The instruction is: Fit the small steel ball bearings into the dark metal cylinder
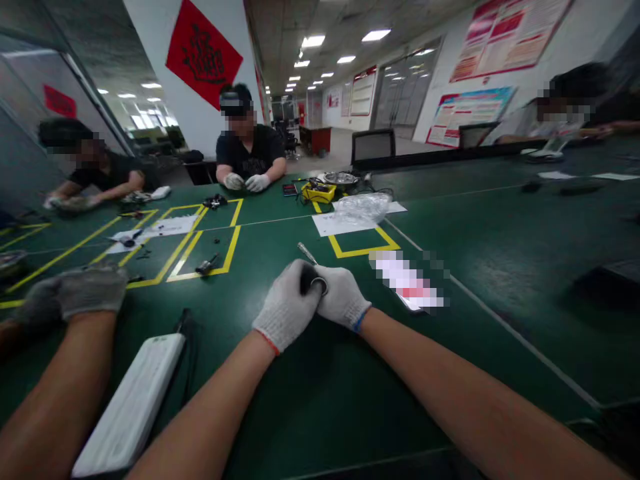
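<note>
My left hand (286, 305), in a white knit glove with a red-edged cuff, is closed around a small dark round part with a metal ring (319, 286) at its end. Against it presses my right hand (344, 297), gloved in white with a blue-edged cuff, its fingers curled at the same ring. Most of the part is hidden by the gloves. Just beyond my fingers a slim silver rod, like a screwdriver shaft (307, 253), points away to the upper left; I cannot tell whether it is held or lies on the table.
On the green table (380, 400), a phone (407, 283) lies right of my hands, a long white power strip (133, 403) to the left. A co-worker's gloved hands (93, 290) are at far left. Yellow-taped areas hold a small metal part (207, 265) and plastic wrap (363, 208). Several people sit around.
</note>
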`<action>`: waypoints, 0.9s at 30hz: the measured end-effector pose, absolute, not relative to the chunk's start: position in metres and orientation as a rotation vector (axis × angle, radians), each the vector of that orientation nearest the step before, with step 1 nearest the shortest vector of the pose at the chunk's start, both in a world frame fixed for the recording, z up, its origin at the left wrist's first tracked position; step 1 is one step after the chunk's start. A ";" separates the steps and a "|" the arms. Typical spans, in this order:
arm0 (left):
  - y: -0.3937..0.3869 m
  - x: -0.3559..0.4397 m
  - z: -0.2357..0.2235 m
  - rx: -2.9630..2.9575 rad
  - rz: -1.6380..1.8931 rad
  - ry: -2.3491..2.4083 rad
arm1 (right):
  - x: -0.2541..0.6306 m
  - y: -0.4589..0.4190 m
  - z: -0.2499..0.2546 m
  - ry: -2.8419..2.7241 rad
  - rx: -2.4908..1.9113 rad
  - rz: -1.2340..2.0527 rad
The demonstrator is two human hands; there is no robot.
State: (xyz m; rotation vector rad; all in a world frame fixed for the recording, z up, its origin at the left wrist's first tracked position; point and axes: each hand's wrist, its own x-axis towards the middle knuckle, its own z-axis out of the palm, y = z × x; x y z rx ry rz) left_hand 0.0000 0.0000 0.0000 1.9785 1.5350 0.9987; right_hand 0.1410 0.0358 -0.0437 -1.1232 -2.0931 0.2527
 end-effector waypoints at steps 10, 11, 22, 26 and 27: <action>0.000 0.000 0.004 1.961 0.969 1.527 | 0.143 0.035 -0.044 -2.102 -1.089 0.224; 0.000 0.000 0.003 1.973 0.965 1.542 | 0.143 0.035 -0.044 -2.107 -1.090 0.219; 0.000 0.002 0.002 2.023 0.958 1.610 | 0.143 0.035 -0.041 -2.153 -1.116 0.202; 0.000 0.002 0.000 1.999 0.981 1.574 | 0.142 0.035 -0.041 -2.146 -1.131 0.202; 0.000 0.001 0.000 1.997 0.985 1.562 | 0.142 0.035 -0.042 -2.149 -1.134 0.201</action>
